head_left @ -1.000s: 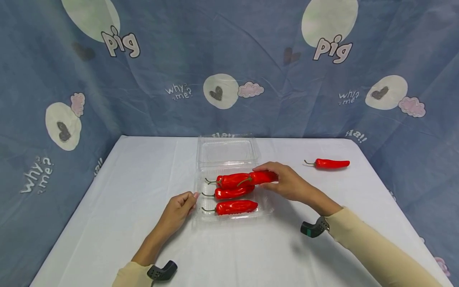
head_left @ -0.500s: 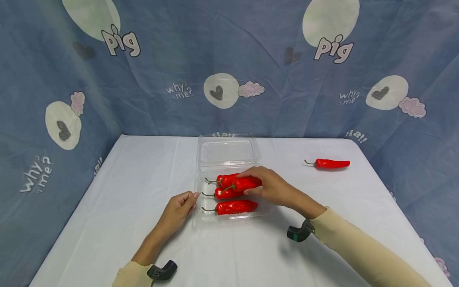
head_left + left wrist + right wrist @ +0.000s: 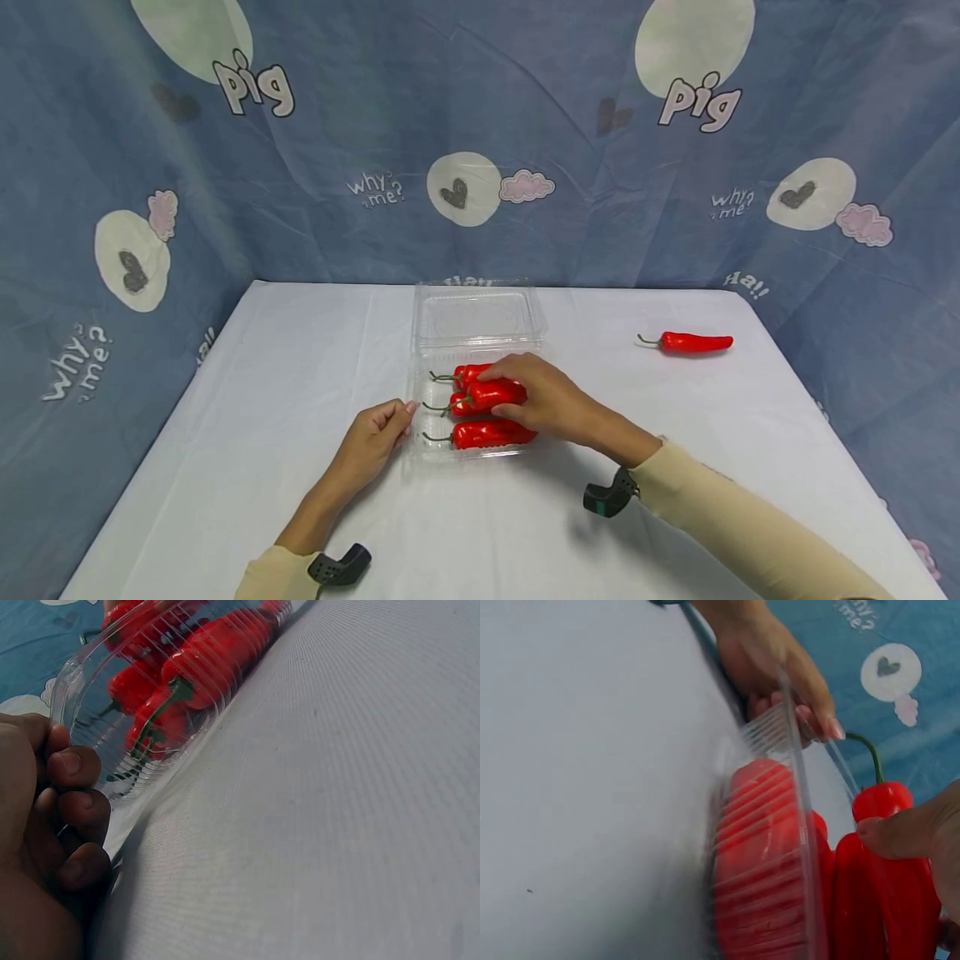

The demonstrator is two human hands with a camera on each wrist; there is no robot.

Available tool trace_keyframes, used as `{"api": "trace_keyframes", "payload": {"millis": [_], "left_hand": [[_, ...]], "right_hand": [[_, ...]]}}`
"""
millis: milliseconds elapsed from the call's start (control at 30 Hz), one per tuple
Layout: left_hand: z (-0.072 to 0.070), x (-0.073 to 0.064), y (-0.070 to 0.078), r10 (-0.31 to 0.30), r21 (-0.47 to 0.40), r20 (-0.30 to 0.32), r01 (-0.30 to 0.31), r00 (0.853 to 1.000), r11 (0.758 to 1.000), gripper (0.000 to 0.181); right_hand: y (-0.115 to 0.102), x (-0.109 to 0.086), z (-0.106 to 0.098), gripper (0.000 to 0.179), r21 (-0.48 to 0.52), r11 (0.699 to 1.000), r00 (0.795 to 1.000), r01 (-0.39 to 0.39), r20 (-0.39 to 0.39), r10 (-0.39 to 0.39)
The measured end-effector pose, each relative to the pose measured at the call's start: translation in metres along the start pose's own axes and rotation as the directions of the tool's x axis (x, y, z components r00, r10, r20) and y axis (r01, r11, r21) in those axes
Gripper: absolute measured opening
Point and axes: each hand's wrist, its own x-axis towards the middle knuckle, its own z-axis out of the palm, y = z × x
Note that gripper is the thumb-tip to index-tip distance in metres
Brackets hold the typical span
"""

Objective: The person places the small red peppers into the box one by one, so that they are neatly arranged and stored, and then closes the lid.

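A clear plastic clamshell box (image 3: 558, 444) lies unfolded on the white table, red chili peppers in its near half. My left hand (image 3: 375, 437) pinches the box's left rim between thumb and fingers; the left wrist view shows the fingers (image 3: 79, 769) curled at that rim. With thumb and fingertips, my right hand (image 3: 546, 400) holds a red chili pepper (image 3: 497, 394) over the box, its green stem pointing left. Below it, a front pepper (image 3: 480, 434), a middle pepper (image 3: 457, 407) and a back pepper (image 3: 468, 372) lie side by side, partly covered by the hand and held pepper.
The box's transparent lid (image 3: 476, 318) lies folded back toward the far table edge. Another red chili pepper (image 3: 696, 342) rests on the table (image 3: 645, 533) at the far right. A blue printed cloth (image 3: 585, 242) hangs behind and at both sides.
My right hand has moved left and slightly nearer with the held pepper, from the box's back right side to over the middle pepper. My left hand has stayed at the rim.
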Motion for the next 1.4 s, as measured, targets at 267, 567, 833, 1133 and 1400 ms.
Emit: {"api": "trace_keyframes", "payload": {"millis": [267, 567, 833, 1133, 1400], "left_hand": [[0.000, 0.000, -0.001, -0.006, 0.005, 0.000, 0.006, 1.000, 1.000, 0.040], [-0.001, 0.000, 0.000, 0.000, 0.011, -0.009, 0.000, 1.000, 1.000, 0.040], [0.000, 0.000, -0.001, -0.001, -0.007, -0.013, 0.001, 1.000, 1.000, 0.038], [0.000, 0.001, 0.001, 0.006, -0.001, -0.012, -0.006, 1.000, 1.000, 0.038], [0.000, 0.000, 0.000, -0.009, 0.009, -0.006, 0.009, 1.000, 1.000, 0.039]], "right_hand": [[-0.002, -0.002, 0.006, 0.045, -0.074, 0.996, 0.998, 0.047, -0.028, -0.050], [-0.002, -0.002, 0.011, 0.044, -0.165, 0.980, 0.991, 0.113, -0.053, -0.123], [0.002, -0.002, 0.019, 0.044, -0.253, 0.955, 0.985, 0.157, -0.036, -0.171], [0.006, -0.001, 0.020, 0.048, -0.259, 0.955, 0.988, 0.146, -0.014, -0.154], [0.006, -0.005, 0.017, 0.050, -0.238, 0.963, 0.992, 0.126, 0.011, -0.127]]}}
